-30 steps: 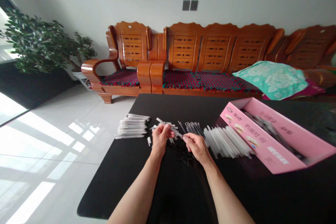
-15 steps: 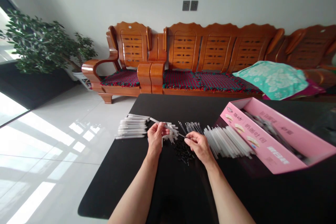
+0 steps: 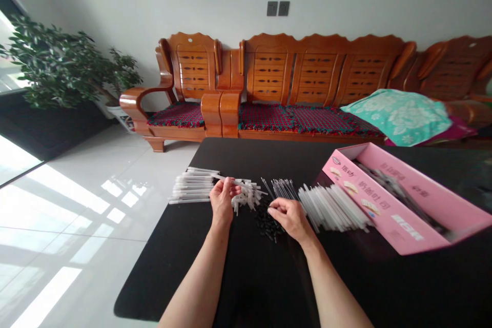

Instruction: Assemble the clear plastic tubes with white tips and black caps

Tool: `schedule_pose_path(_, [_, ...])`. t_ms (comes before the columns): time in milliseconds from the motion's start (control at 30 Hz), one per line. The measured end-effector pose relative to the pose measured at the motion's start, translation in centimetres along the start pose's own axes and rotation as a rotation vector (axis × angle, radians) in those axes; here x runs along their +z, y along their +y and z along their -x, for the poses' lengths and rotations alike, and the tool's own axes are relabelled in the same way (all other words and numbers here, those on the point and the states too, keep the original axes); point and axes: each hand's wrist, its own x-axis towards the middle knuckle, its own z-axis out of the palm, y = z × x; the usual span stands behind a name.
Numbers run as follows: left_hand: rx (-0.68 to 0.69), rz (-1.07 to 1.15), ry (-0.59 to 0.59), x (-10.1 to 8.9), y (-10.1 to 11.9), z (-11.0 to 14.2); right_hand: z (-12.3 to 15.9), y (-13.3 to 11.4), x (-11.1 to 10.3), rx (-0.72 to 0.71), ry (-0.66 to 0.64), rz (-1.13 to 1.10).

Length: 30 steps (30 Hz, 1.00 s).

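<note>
My left hand (image 3: 222, 197) grips a long white plastic tube (image 3: 234, 183) that runs across its fingers toward the right. Just left of it lies a neat row of white tubes (image 3: 193, 186), and a loose heap of short white pieces (image 3: 246, 197) sits to its right. My right hand (image 3: 287, 219) has its fingertips pinched together beside a scatter of small black parts (image 3: 267, 223). Anything in that pinch is too small to make out. Behind it stand thin metal-tipped rods (image 3: 283, 188), and to its right lies a bundle of clear tubes (image 3: 332, 207).
An open pink cardboard box (image 3: 384, 200) holding dark items sits on the right of the black table (image 3: 165, 277). A wooden sofa with red seat pads (image 3: 292, 118) stands beyond the table's far edge. A potted plant (image 3: 57, 66) stands at the left, above a tiled floor.
My left hand has shifted left, and the tube in it has swung closer to horizontal, leaving the white heap more exposed. My right hand has moved little.
</note>
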Motion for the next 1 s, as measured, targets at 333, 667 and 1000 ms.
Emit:
schedule_pose_path(333, [0.010,-0.043,-0.080,0.5,-0.2,0.6,0.0,0.6,0.0,-0.044,0.162,0.049])
schedule_pose_path(667, [-0.031,-0.109,-0.232,1.0,-0.5,1.5,-0.3,-0.2,0.6,-0.208,0.137,0.106])
schedule_pose_path(1000, [0.077,0.070,0.104,-1.5,1.3,-1.3,0.1,2.6,-4.0,0.108,0.394,0.387])
